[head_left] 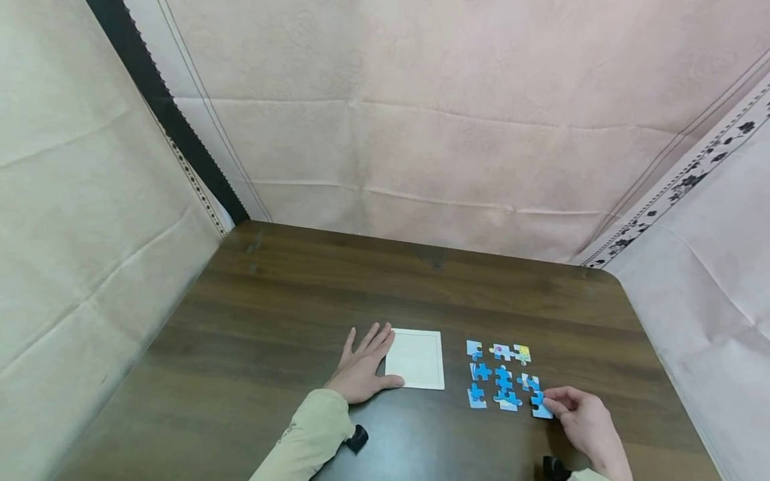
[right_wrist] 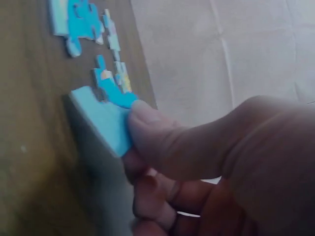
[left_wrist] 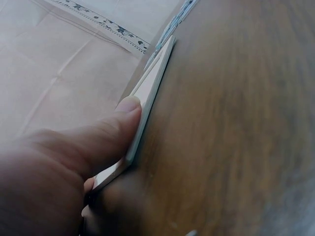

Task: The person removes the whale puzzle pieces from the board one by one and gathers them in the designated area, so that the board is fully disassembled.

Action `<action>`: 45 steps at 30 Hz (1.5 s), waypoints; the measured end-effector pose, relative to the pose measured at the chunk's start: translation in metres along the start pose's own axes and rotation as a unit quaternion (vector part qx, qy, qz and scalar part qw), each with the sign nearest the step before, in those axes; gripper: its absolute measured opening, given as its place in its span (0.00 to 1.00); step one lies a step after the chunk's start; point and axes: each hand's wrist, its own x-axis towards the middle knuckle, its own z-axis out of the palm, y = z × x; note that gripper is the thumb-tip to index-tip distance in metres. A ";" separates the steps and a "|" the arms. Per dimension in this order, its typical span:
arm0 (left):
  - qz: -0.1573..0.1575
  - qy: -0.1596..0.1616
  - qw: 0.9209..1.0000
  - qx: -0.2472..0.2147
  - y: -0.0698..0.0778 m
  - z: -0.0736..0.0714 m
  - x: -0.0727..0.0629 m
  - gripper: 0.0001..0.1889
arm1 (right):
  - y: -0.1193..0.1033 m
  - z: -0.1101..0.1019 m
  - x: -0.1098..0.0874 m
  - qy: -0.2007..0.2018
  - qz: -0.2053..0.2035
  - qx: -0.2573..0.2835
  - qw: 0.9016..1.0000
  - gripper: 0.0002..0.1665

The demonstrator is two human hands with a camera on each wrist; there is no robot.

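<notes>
At the table's middle lies a white square puzzle frame (head_left: 415, 359) with a thin raised border. My left hand (head_left: 363, 371) rests at its left side, fingers straight and spread, the thumb on its near corner. In the left wrist view, that thumb (left_wrist: 106, 132) lies across the white board's edge (left_wrist: 152, 98). To the right, my right hand (head_left: 580, 421) pinches a blue jigsaw piece (head_left: 541, 409) between thumb and fingers. The right wrist view shows this piece (right_wrist: 106, 120) tilted up, its lower edge off the tabletop; the fingers behind it are partly hidden.
Several other jigsaw pieces (head_left: 504, 378) lie in loose rows between the frame and my right hand. One at the far right of the top row has yellow on it (head_left: 522, 353). The brown wooden table (head_left: 289, 300) is bordered by pale cloth walls (head_left: 421, 153).
</notes>
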 end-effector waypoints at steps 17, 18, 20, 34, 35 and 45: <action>-0.001 0.000 1.000 0.004 -0.001 0.000 0.001 0.48 | 0.001 0.012 0.003 0.016 0.014 -0.002 1.000 0.17; -0.001 0.000 1.000 0.004 -0.001 0.000 0.001 0.48 | 0.001 0.012 0.003 0.016 0.015 -0.002 1.000 0.17; 0.000 0.000 1.000 0.001 -0.001 0.000 0.001 0.48 | 0.000 0.012 0.003 0.015 0.016 0.001 1.000 0.18; 0.004 -0.002 1.000 0.017 -0.004 0.002 0.002 0.48 | -0.002 0.014 0.004 0.011 0.036 0.015 0.999 0.14; 0.005 -0.001 1.000 0.018 -0.004 0.002 0.002 0.48 | -0.003 0.014 0.004 0.011 0.035 0.014 0.999 0.14; -0.005 -0.005 1.000 -0.007 -0.004 0.002 0.001 0.47 | -0.003 0.016 0.005 0.017 0.041 0.020 0.999 0.15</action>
